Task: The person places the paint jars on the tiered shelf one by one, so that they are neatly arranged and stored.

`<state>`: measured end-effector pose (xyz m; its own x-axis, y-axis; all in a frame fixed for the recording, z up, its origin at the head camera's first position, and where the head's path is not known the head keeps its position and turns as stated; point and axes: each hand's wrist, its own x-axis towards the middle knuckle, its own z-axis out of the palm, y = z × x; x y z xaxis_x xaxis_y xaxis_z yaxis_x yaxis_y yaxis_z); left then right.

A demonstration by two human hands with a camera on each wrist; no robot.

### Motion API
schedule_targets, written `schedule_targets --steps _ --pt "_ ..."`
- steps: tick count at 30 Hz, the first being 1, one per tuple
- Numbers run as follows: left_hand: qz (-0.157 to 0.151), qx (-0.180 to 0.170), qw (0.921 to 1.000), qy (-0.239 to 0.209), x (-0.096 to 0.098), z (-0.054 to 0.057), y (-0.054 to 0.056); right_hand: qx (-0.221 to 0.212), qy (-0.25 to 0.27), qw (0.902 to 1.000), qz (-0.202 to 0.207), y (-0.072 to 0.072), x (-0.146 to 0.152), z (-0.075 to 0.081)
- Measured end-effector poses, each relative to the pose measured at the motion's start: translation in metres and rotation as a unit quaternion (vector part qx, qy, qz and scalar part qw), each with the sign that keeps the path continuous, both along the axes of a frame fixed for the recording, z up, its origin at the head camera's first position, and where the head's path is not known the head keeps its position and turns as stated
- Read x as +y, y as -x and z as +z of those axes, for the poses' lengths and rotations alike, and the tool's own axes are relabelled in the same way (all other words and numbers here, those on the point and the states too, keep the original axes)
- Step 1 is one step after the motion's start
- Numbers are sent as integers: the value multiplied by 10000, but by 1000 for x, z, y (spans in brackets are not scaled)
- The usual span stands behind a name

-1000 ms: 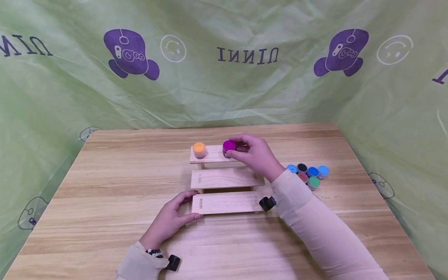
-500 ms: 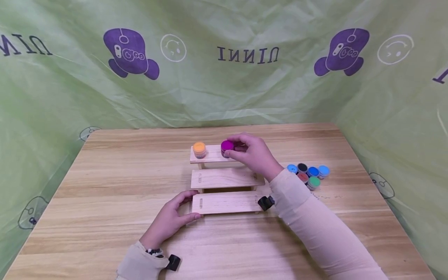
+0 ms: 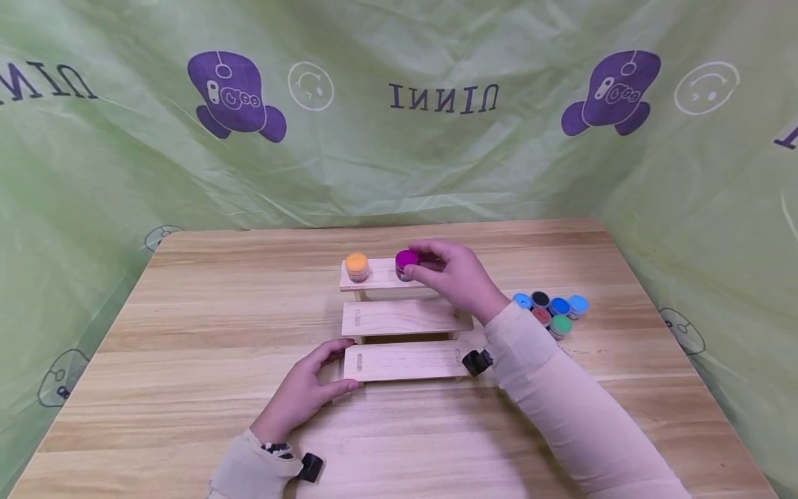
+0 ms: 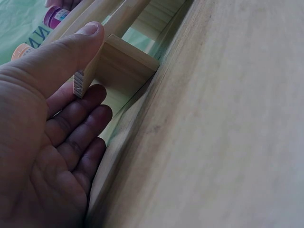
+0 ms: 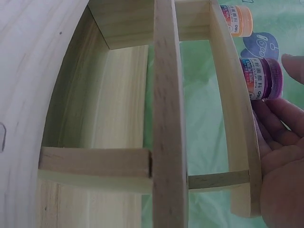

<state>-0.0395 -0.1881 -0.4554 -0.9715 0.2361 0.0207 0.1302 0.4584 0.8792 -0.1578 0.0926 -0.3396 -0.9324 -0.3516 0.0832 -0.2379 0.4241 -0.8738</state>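
In the head view, a wooden three-step stand (image 3: 405,362) sits on the table. My left hand (image 3: 299,394) grips the left end of its lowest step, thumb at the front edge and index finger at the back. The left wrist view shows the thumb over that board end (image 4: 126,61). On the top step stands a small purple-lidded paint jar (image 5: 259,78), upright, its label facing the right wrist camera. My right hand (image 3: 458,274) is around its right side, fingertips close beside it and thumb just off the lid. An orange-lidded paint jar (image 3: 357,268) stands at that step's left end.
Right of the stand, several paint jars cluster on the table, among them a green-lidded jar (image 3: 560,326) and a black-lidded jar (image 3: 540,300). The right forearm (image 3: 561,388) passes in front of them. Green printed cloth (image 3: 399,166) surrounds the wooden table (image 3: 206,298).
The purple jar shifted slightly left along the top step, then stayed put. My right thumb has eased back a little from it. The left hand keeps its place on the stand.
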Motion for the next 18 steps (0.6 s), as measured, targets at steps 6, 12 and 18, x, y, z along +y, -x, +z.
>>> schedule_targets --steps 6,12,18 --pt "38 -21 10000 32 0 0 -1 75 76 9999 -46 -3 6 -1" --pt "39 -33 10000 56 1 1 0 33 359 9993 -109 -7 12 -3" --pt "28 -39 10000 30 1 1 0 26 580 9983 -106 -10 17 -6"
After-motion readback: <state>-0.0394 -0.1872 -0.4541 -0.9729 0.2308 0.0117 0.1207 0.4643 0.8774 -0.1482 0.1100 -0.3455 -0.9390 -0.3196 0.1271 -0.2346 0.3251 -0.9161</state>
